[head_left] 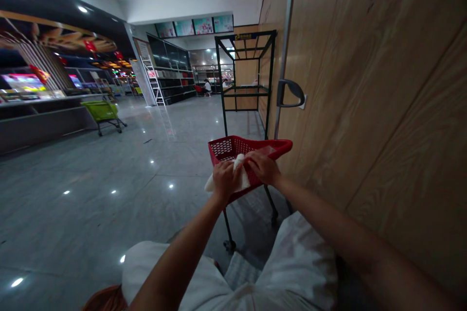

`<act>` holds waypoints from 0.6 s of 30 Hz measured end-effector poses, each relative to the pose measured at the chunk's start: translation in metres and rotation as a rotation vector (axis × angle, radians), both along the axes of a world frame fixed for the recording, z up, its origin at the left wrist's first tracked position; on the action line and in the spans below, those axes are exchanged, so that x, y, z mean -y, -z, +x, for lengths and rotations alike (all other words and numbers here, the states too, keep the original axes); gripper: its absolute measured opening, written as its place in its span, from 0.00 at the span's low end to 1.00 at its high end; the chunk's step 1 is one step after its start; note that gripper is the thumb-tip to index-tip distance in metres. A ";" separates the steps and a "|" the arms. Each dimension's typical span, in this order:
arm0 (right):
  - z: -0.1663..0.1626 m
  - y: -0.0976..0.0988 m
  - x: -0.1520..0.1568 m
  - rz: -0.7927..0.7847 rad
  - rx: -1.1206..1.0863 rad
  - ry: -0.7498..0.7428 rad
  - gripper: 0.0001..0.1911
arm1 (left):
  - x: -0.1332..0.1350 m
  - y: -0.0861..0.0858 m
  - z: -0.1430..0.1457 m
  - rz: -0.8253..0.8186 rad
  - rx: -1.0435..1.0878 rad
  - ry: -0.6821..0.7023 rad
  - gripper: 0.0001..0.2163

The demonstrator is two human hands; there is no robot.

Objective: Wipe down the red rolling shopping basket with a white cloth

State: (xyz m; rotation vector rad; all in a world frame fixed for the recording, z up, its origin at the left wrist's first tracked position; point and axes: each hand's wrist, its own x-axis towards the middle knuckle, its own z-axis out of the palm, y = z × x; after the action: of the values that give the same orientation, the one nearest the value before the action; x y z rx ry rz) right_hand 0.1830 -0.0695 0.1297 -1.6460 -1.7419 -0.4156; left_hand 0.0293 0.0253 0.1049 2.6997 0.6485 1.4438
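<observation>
A white cloth [242, 183] is bunched between my two hands over the near side of a red shopping cart basket [221, 147]. My left hand [226, 180] is closed on the cloth, and one end of it hangs out to the left. Just right of it, my right hand [263, 167] has its fingers bent and pinched at the cloth's upper edge; its fingertips are partly hidden. A pale, see-through patch [269, 150] shows behind the right hand, too blurred to name. The cart stands on thin dark legs with casters, close in front of my knees.
A wood-panelled wall [365, 87] with a metal pole and dark handle [290, 93] runs along my right. Ahead stands a black metal frame rack [224, 87]. A green cart [100, 111] is at the left by a counter. People sit far back near shelves.
</observation>
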 end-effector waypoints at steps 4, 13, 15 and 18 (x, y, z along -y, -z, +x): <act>-0.011 0.009 0.004 0.023 -0.095 -0.015 0.18 | 0.015 0.005 0.005 0.010 -0.010 0.143 0.17; 0.024 0.004 0.023 -0.091 -0.090 0.011 0.23 | -0.012 0.029 0.008 -0.241 0.106 0.223 0.21; 0.018 -0.004 0.022 -0.147 -0.059 0.124 0.22 | -0.021 0.035 0.010 -0.262 0.105 0.214 0.20; -0.006 -0.018 0.018 -0.287 0.031 0.258 0.22 | -0.028 0.041 0.017 -0.269 0.099 0.147 0.18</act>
State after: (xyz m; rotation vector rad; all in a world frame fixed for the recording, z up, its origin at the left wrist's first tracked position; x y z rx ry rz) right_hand 0.1765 -0.0878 0.1481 -2.0916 -1.6757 -0.3199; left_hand 0.0462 0.0530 0.0637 2.4017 0.5775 1.3378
